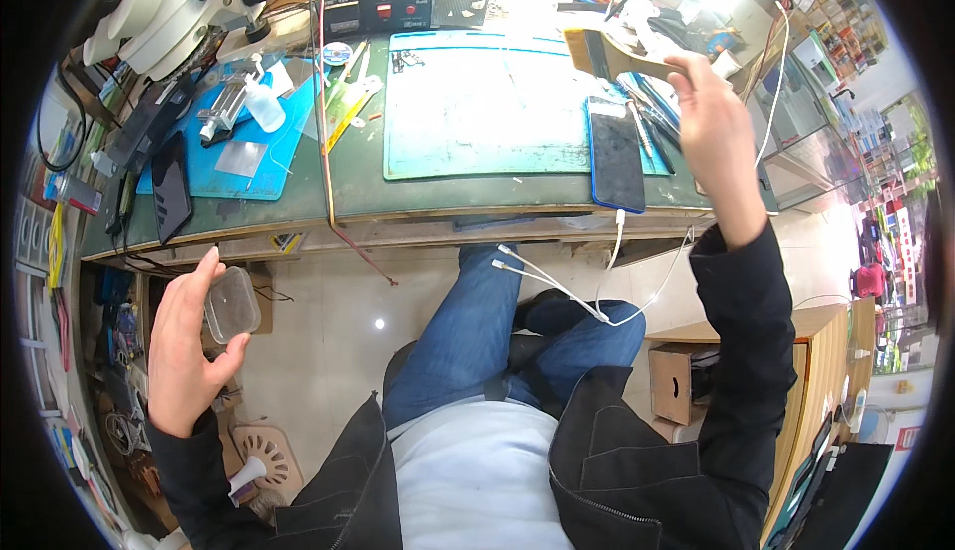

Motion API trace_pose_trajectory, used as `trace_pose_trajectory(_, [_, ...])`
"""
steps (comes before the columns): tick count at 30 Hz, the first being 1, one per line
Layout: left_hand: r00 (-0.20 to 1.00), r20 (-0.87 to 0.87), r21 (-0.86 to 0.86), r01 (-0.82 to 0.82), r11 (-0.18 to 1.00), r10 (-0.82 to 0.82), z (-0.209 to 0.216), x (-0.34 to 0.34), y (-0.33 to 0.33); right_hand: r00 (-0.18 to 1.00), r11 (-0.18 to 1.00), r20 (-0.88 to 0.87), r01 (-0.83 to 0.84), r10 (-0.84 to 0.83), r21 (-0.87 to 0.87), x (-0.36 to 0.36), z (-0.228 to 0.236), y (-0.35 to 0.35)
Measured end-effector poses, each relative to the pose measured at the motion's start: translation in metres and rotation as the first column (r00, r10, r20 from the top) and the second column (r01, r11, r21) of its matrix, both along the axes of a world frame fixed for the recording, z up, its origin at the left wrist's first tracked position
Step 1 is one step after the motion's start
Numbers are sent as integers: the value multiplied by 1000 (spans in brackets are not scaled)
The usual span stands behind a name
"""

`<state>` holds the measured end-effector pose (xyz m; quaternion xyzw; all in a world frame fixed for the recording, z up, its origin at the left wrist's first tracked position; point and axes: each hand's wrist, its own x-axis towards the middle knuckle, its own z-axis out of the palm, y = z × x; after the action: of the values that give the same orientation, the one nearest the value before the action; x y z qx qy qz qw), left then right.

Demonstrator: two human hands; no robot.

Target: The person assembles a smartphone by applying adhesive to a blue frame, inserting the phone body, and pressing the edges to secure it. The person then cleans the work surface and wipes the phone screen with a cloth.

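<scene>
Head view: glare bleaches much of the mat (487,112).
Left hand (186,349): thumb and fingers bowed apart, gripping a clear box (231,306) near the desk (428,195).
Right hand (712,124): fingers pinching a tan-handled brush (629,60) beyond the phone (617,157); I can't see every fingertip.

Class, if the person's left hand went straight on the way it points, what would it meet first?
The left hand would probably meet the front edge of the green bench, though its height is unclear.
</scene>
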<state>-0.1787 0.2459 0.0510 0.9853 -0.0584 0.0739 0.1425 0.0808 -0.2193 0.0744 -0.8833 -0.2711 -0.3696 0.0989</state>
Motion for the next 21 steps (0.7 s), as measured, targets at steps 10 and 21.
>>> trace_pose_trajectory(10, [1000, -12, 1, -16, 1000, 16, -4, 2, 1, 996, 862, 32, 86, -81, -499, 54, -32, 35])
trace_pose_trajectory(21, [999, 3, -19, 43, 999, -43, -16, 26, -1, 925, 952, -314, -268, 213, -145, 23, 37, 55])
